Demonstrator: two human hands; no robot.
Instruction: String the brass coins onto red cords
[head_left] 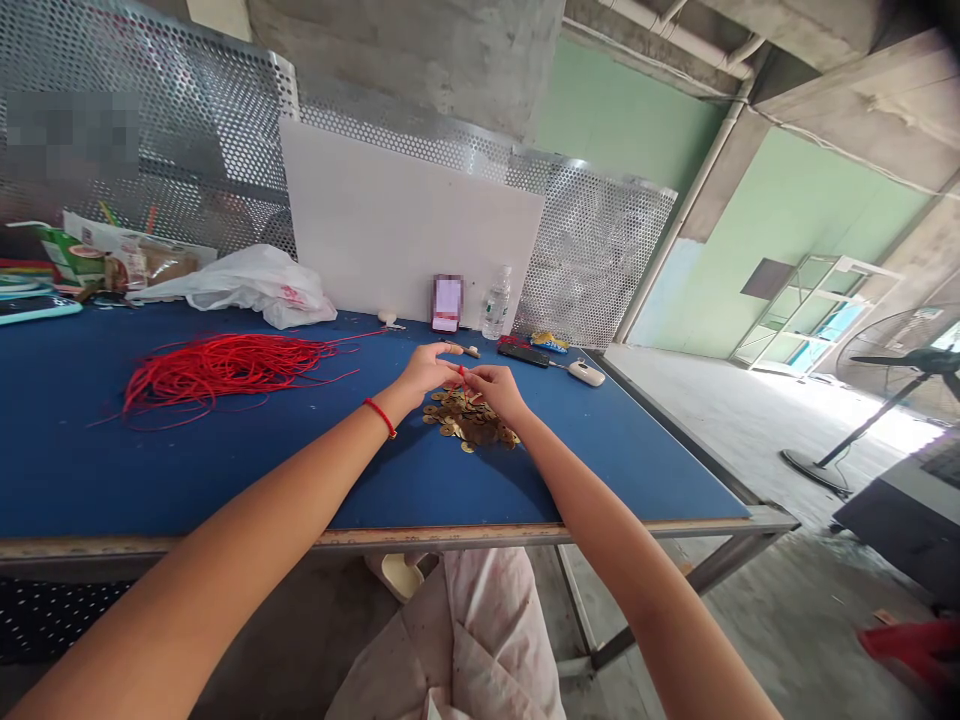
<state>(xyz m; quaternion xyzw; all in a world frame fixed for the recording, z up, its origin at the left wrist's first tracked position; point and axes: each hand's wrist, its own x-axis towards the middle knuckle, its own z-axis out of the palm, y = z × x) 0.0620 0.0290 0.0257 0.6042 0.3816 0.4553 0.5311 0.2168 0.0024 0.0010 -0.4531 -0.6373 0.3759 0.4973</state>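
Both of my hands meet above a pile of brass-coloured coins (480, 426) on the blue tabletop (300, 450). My left hand (427, 374) has its fingers closed on a short piece of red cord (461, 371). From the right, my right hand (496, 388) pinches at the same red cord. A red bracelet (381, 417) circles my left wrist. Left of my hands lies a large loose bundle of red cords (225, 372), with some strands trailing to the right.
Behind my hands stand a phone (448, 303) and a clear bottle (496, 304), against a white board (405, 220). A black device (523, 354) and a white one (586, 373) lie at right. A plastic bag (255, 285) sits at back left.
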